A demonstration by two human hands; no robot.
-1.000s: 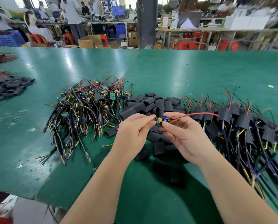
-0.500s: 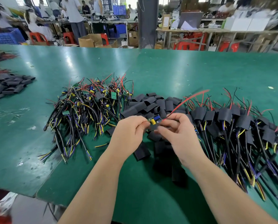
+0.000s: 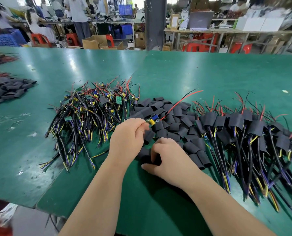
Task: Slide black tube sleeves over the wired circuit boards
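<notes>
Small green wired circuit board point(image 3: 152, 119) with yellow and blue parts, pinched by left hand point(image 3: 128, 138) fingers, held over pile of flat black tube sleeves point(image 3: 171, 120). Right hand point(image 3: 170, 158) fingers curl round one black sleeve point(image 3: 146, 153) at pile's near edge. Unsleeved wired boards heap point(image 3: 90, 113) left, sleeved boards point(image 3: 244, 126) right, on green counter point(image 3: 176, 70)
</notes>
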